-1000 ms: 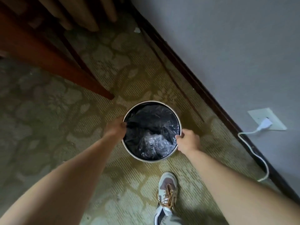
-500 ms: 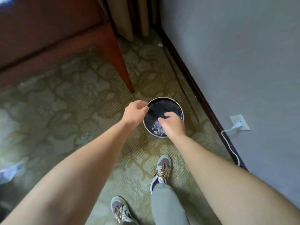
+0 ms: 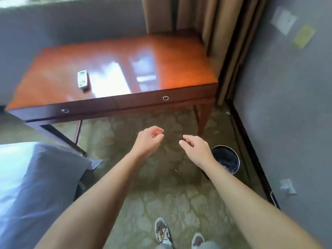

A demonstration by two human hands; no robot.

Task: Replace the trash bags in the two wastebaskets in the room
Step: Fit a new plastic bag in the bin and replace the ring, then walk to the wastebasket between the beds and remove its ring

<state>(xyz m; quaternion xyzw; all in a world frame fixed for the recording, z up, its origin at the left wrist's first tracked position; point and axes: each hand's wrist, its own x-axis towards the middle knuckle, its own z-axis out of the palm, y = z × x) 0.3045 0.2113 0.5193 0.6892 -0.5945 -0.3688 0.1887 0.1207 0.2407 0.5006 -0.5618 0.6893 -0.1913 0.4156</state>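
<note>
A round wastebasket (image 3: 237, 159) with a pale rim stands on the carpet by the right wall, lined with a black trash bag (image 3: 226, 158). My right hand (image 3: 196, 150) hovers above its left side, fingers apart, holding nothing; my right wrist hides part of the basket. My left hand (image 3: 150, 140) floats further left over the carpet, fingers loosely curled and empty. Neither hand touches the bag or basket.
A glossy red-brown desk (image 3: 125, 69) with two ring-pull drawers stands ahead, a white remote (image 3: 82, 80) on top. Beige curtains (image 3: 206, 24) hang behind. A grey wall with an outlet (image 3: 288, 186) runs along the right. A bed corner (image 3: 36, 186) lies at the left.
Both hands have let go of the bag at the basket rim and lifted away. The view has risen and tilted up, so the desk top and bed now show.
</note>
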